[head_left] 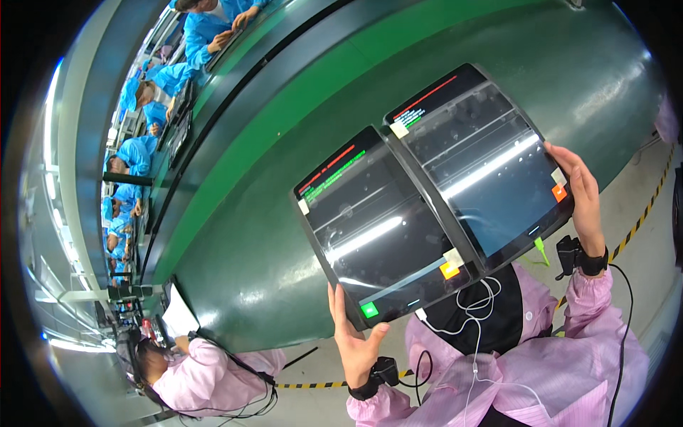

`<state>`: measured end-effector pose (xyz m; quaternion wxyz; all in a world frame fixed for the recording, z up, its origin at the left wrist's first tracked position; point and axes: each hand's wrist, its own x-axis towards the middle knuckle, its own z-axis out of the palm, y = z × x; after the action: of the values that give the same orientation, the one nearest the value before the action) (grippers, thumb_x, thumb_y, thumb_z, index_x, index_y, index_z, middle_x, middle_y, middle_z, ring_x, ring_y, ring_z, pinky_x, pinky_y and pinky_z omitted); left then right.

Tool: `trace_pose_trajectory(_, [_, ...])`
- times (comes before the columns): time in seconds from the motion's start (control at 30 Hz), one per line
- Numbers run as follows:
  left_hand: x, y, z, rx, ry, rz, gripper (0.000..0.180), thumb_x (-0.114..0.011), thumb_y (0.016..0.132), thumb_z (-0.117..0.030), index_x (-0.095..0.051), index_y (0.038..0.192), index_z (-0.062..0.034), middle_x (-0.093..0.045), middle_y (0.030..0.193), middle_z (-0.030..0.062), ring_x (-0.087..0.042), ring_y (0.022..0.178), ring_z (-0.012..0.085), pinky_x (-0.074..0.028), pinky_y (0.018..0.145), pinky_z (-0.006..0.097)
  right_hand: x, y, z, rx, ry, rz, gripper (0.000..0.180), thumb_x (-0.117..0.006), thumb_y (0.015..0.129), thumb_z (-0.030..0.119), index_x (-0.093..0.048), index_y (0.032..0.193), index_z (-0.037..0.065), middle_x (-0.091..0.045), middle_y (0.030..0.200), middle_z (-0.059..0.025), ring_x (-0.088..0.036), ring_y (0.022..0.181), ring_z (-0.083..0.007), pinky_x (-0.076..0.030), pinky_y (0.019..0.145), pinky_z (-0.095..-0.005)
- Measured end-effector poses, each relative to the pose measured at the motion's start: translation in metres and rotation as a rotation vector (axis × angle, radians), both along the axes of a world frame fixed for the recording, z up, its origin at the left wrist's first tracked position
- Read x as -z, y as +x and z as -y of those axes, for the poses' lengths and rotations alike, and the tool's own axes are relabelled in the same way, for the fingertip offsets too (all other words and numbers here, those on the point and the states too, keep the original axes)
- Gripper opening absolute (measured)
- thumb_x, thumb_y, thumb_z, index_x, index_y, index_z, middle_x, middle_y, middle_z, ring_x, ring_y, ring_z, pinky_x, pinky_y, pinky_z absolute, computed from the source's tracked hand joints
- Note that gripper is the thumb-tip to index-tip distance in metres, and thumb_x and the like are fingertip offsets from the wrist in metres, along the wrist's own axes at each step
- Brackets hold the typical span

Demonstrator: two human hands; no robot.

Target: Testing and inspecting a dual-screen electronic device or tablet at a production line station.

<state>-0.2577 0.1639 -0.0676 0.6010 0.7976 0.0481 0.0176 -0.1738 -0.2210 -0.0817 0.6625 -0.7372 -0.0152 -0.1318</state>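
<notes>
I see two dark tablets held side by side above green bench (284, 107); left hand (356, 341) pinches bottom edge of left tablet (377, 228), right hand (583, 199) clasps right edge of right tablet (484, 156); long axes run away from me, inner edges touching

Your left tablet (380, 231) and right tablet (484, 167) show glossy black glass that mirrors the ceiling lights. The green bench (284, 128) before you looks smooth and semi-glossy. Your pink sleeves (569, 356) are thin, matt cloth, creased.
</notes>
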Motion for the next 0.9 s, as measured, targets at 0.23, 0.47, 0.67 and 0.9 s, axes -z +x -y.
trace_pose_trajectory(0.23, [-0.004, 0.01, -0.005, -0.052, -0.063, 0.043, 0.076, -0.069, 0.07, -0.008, -0.033, 0.136, 0.0051, -0.016, 0.148, 0.0198, -0.017, 0.137, 0.0267, -0.012, 0.11, 0.036, -0.001, -0.003, -0.004, 0.024, 0.045, -0.031, 0.043, -0.035, 0.099, 0.029, -0.05, 0.12, -0.006, -0.052, 0.125, -0.0153, -0.047, 0.119, -0.0219, -0.032, 0.103, -0.032])
trace_pose_trajectory(0.47, [-0.007, 0.011, 0.002, -0.099, -0.066, 0.032, 0.067, -0.061, 0.073, -0.001, -0.034, 0.134, 0.0092, -0.022, 0.146, 0.0214, -0.015, 0.138, 0.0265, -0.007, 0.111, 0.036, 0.002, -0.004, -0.003, 0.046, 0.048, -0.035, 0.042, -0.035, 0.099, 0.029, -0.051, 0.117, -0.006, -0.054, 0.123, -0.0145, -0.048, 0.117, -0.0208, -0.033, 0.102, -0.031])
trace_pose_trajectory(0.67, [-0.007, 0.011, 0.002, -0.093, -0.084, 0.037, 0.066, -0.059, 0.073, 0.002, -0.033, 0.134, 0.0094, -0.023, 0.146, 0.0207, -0.015, 0.138, 0.0255, -0.007, 0.111, 0.035, 0.001, -0.002, -0.003, 0.043, 0.054, -0.02, 0.042, -0.036, 0.099, 0.029, -0.052, 0.116, -0.006, -0.054, 0.123, -0.0145, -0.049, 0.116, -0.0206, -0.034, 0.101, -0.0312])
trace_pose_trajectory(0.9, [-0.002, 0.012, -0.002, -0.079, -0.044, 0.066, 0.059, -0.056, 0.079, -0.003, -0.035, 0.133, 0.0081, -0.024, 0.146, 0.0195, -0.019, 0.137, 0.025, -0.01, 0.111, 0.035, -0.001, 0.0, -0.004, 0.048, 0.038, -0.009, 0.041, -0.036, 0.099, 0.028, -0.053, 0.115, -0.005, -0.055, 0.121, -0.0141, -0.05, 0.114, -0.0202, -0.034, 0.101, -0.0312])
